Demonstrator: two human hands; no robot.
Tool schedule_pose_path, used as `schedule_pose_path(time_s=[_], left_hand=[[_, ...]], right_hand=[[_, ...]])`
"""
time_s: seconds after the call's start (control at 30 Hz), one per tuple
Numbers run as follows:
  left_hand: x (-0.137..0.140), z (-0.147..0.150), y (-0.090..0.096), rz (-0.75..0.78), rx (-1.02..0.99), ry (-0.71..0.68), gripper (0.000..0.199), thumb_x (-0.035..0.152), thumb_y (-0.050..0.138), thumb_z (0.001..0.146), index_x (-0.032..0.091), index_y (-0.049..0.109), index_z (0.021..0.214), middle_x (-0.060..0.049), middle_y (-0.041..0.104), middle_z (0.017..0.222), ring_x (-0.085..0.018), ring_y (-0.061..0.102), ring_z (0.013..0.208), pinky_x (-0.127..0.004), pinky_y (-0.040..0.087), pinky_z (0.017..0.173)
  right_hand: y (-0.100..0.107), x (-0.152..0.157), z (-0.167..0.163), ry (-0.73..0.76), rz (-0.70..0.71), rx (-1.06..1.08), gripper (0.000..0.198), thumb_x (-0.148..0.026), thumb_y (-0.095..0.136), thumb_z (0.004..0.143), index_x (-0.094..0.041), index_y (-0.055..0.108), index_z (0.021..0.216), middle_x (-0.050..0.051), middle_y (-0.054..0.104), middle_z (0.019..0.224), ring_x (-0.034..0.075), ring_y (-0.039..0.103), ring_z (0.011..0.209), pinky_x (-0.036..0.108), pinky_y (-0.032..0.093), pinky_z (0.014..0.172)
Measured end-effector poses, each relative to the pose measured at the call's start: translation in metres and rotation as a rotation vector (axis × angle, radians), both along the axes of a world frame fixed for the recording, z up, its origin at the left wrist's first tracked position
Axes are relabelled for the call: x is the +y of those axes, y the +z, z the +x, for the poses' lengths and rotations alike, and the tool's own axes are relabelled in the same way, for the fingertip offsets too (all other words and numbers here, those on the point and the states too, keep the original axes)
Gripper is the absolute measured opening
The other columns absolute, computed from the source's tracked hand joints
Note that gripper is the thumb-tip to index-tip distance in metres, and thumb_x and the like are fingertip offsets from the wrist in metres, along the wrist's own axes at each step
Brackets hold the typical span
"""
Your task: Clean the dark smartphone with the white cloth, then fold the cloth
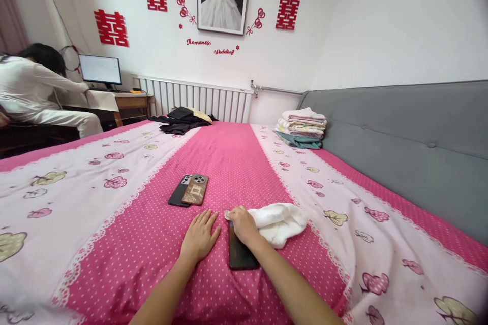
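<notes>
Left hand (200, 236) is lying flat and open, palm down, fingers spread a bit, holding nothing. Right hand (242, 225) is bunched around one end of a crumpled white cloth (280, 222) and pressing down on the top of a dark rectangular phone (240, 254).

All of this sits on a bed with a pink polka-dot sheet (229, 162) with pale flowered bands on either side. Grey padded headboard (400, 137) on the right, white radiator (198, 99) along the far wall, a stack of folded towels (303, 124) and some black clothes (179, 121) at the far end. Someone in white sits at a desk with a monitor (99, 69).

The phone lies just right of the left hand, half under the right one. Its long axis runs away from the camera, near end pointing back at the person. Two more phones (189, 189) lie side by side further up, well apart from the hands.
</notes>
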State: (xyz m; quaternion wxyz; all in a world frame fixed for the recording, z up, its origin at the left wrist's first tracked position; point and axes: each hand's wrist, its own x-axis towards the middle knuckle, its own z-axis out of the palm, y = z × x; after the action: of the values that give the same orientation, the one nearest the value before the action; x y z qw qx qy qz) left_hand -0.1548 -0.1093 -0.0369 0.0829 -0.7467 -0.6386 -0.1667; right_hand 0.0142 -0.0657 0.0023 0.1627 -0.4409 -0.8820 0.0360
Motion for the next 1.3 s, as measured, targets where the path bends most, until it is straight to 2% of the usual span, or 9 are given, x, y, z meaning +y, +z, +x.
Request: schedule_pose_path(time_s=[0.13,0.3,0.77,1.1,1.3], left_hand=[[0.0,0.0,0.0,0.003,-0.004,0.002,0.049,0.044,0.037,0.088,0.019,0.048,0.129,-0.01,0.049,0.134,-0.024,0.042,0.125,-0.041,0.029,0.105],[-0.001,0.0,0.001,-0.006,-0.004,0.005,0.05,0.044,0.036,0.088,0.017,0.048,0.129,-0.01,0.049,0.134,-0.024,0.042,0.125,-0.04,0.029,0.106],[0.0,0.0,0.002,-0.005,-0.007,-0.002,0.05,0.043,0.035,0.089,0.018,0.046,0.131,-0.009,0.048,0.135,-0.022,0.04,0.127,-0.04,0.027,0.106],[0.002,-0.001,-0.001,0.002,-0.02,0.0,0.05,0.044,0.037,0.088,0.018,0.048,0.129,-0.01,0.049,0.134,-0.023,0.042,0.125,-0.041,0.029,0.106],[0.002,-0.001,0.001,0.005,-0.014,0.001,0.05,0.043,0.037,0.088,0.017,0.049,0.128,-0.011,0.05,0.133,-0.024,0.043,0.125,-0.041,0.03,0.105]], right_hand=[[0.003,0.003,0.005,-0.027,0.006,-0.029,0.031,-0.025,0.037,0.094,-0.024,0.066,0.104,0.003,0.067,0.1,0.017,0.051,0.093,0.025,0.036,0.077],[0.006,0.002,0.015,-0.145,0.013,-0.08,0.033,-0.021,0.035,0.093,-0.021,0.066,0.101,0.008,0.067,0.096,0.022,0.05,0.095,0.029,0.036,0.075],[0.006,-0.027,0.026,-0.3,-0.025,-0.122,0.038,-0.009,0.03,0.09,-0.013,0.058,0.115,0.013,0.064,0.104,0.025,0.05,0.104,0.033,0.036,0.079],[0.004,-0.057,0.041,-0.25,-0.095,-0.065,0.04,-0.009,0.031,0.09,-0.015,0.054,0.123,0.01,0.064,0.109,0.023,0.052,0.105,0.032,0.037,0.082],[-0.004,-0.083,0.061,-0.107,-0.087,0.101,0.036,-0.015,0.035,0.093,-0.022,0.06,0.117,0.004,0.065,0.11,0.02,0.054,0.101,0.029,0.039,0.085]])
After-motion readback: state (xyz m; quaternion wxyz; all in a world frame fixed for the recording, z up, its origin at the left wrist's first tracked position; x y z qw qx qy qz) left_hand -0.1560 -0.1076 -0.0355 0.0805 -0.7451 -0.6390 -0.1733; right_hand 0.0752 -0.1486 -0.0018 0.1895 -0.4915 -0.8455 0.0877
